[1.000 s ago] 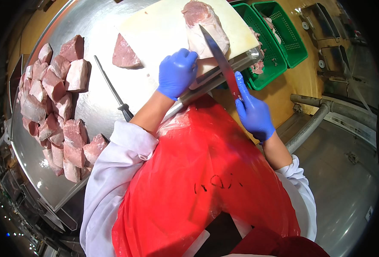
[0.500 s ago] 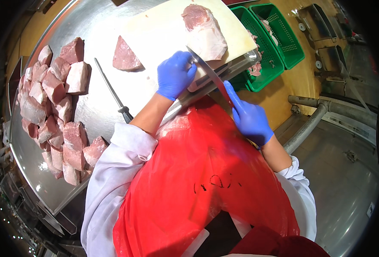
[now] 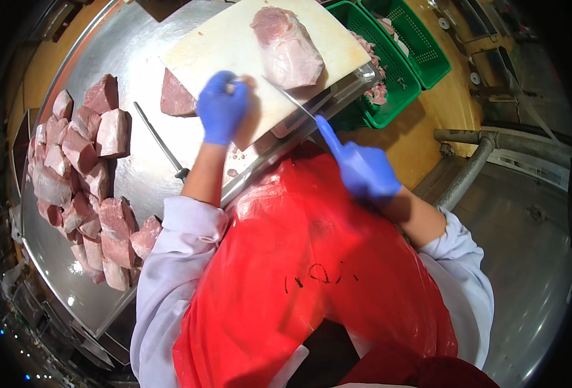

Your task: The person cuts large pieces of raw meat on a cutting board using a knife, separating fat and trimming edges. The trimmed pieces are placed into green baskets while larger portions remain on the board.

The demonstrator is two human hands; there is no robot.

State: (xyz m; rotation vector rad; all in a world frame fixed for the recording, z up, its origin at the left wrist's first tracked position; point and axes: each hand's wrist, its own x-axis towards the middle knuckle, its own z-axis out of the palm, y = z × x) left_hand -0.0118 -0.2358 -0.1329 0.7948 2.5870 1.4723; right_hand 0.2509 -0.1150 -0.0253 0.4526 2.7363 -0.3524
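A large pale pink piece of meat [image 3: 289, 52] lies on the white cutting board [image 3: 198, 48]. My right hand [image 3: 363, 169], in a blue glove, grips a knife [image 3: 293, 101], index finger stretched along it. The blade points up and left, its tip just below the meat. My left hand [image 3: 222, 110], also gloved in blue, is closed over the board's near left part. Something small and pale shows at its fingertips, too unclear to name. Left of that hand, a darker pink chunk of meat [image 3: 176, 96] is partly covered by it.
Many meat chunks [image 3: 79, 149] are heaped on the left of the steel table [image 3: 145, 71]. A sharpening steel [image 3: 158, 137] lies between heap and board. At the right stand two green crates [image 3: 402, 97] holding meat trimmings. A metal pipe rail [image 3: 470, 171] runs farther right.
My left hand has moved left, away from the knife and the large meat piece. The right hand with the knife has shifted slightly left. The whole view has also shifted a little.
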